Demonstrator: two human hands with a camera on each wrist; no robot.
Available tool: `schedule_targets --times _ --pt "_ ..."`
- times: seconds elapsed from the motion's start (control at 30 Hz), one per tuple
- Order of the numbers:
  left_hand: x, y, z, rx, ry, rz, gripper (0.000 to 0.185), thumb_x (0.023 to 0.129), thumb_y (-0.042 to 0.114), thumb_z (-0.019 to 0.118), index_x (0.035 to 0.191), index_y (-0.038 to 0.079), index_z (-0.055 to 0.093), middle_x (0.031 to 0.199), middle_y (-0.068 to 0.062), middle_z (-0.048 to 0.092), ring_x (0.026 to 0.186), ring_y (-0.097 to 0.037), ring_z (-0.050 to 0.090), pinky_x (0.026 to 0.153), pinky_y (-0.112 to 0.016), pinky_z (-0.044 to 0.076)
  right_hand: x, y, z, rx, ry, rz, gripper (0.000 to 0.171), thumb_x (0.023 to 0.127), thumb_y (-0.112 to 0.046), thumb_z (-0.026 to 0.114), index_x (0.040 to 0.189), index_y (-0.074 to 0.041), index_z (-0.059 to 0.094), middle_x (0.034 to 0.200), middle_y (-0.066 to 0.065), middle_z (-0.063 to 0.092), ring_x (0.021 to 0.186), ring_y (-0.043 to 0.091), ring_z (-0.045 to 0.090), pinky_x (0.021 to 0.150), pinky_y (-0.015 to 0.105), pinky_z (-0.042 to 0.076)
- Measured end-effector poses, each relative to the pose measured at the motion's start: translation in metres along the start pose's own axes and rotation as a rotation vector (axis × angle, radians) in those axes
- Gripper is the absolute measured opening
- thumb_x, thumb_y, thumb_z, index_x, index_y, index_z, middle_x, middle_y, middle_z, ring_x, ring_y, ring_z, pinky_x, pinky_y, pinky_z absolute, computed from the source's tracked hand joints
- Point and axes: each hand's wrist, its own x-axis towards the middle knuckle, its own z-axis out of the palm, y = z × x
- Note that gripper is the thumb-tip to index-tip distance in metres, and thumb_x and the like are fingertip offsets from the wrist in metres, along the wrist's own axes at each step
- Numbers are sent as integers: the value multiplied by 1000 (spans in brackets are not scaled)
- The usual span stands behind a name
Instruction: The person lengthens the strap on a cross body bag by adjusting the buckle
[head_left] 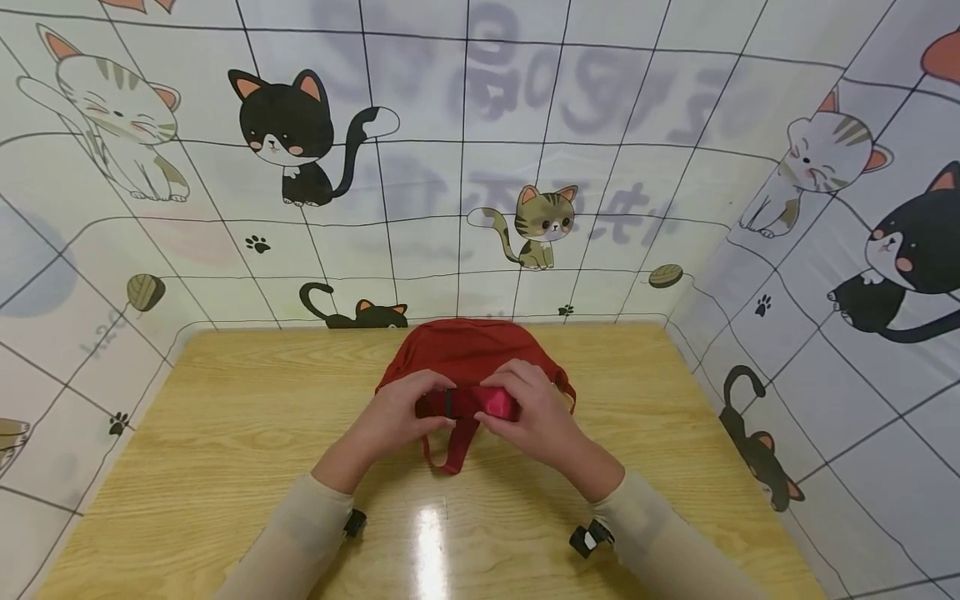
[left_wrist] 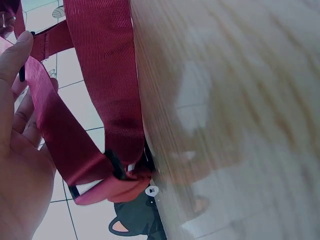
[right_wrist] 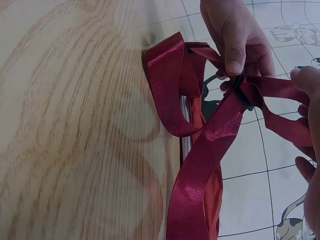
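Observation:
A red backpack (head_left: 472,346) lies on the table, its straps toward me. My left hand (head_left: 405,408) pinches a dark red webbing strap (left_wrist: 60,120) at a black slider buckle (right_wrist: 242,92), with the thumb on top. A little to the right, my right hand (head_left: 532,408) holds another stretch of the same strap (right_wrist: 285,87) between thumb and fingers. The strap between the hands is lifted off the table. A loop of strap (head_left: 453,458) hangs down onto the wood below them. In the left wrist view, another black buckle (left_wrist: 115,164) sits lower on the webbing.
The wooden table (head_left: 247,433) ends at a back wall and side walls of white cloth (head_left: 427,183) printed with cats and grid lines. Black wrist devices (head_left: 588,537) sit at both cuffs. Light glares on the table near the front.

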Motion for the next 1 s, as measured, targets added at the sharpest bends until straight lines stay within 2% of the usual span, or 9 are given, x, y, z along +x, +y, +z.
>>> schedule_targets --times 0.13,0.33,0.53,0.67,0.83,1.0 --pt "0 1 -1 -4 -2 -26 50 90 22 95 133 27 70 127 14 70 115 -10 66 98 -39 58 -2 1 -1 73 48 -12 43 87 -22 96 123 -13 75 121 2 68 114 22 63 86 38 56" --pt "-1 0 -2 -7 -1 -10 51 90 18 96 134 25 71 128 13 71 114 -10 66 97 -39 59 -5 2 -3 122 58 -29 45 87 -18 96 124 -11 72 122 3 67 114 22 62 84 35 57" --pt "-1 -1 -3 -21 -9 -1 52 89 16 96 135 23 72 129 12 72 114 -10 66 97 -39 59 -9 6 -3 122 4 -21 55 85 -23 99 130 -12 69 126 3 66 118 21 61 88 36 58" --pt "-1 0 -3 -21 -8 6 52 89 16 96 135 23 72 129 11 72 111 -11 67 96 -39 59 -16 13 -4 165 -52 17 69 82 -24 101 139 -12 65 134 4 64 126 21 59 98 42 57" --pt "0 -1 -4 -17 -6 3 52 89 16 96 135 22 72 130 10 72 113 -12 68 98 -40 59 -24 26 -8 225 -88 56 79 80 -19 102 145 -9 59 140 11 63 133 23 59 111 51 51" --pt "-1 -1 -5 -18 -2 -2 52 88 15 96 135 21 73 130 9 73 116 -13 68 100 -41 59 -33 43 -10 163 -156 83 83 78 -21 103 147 -7 59 141 8 63 134 24 58 113 52 49"
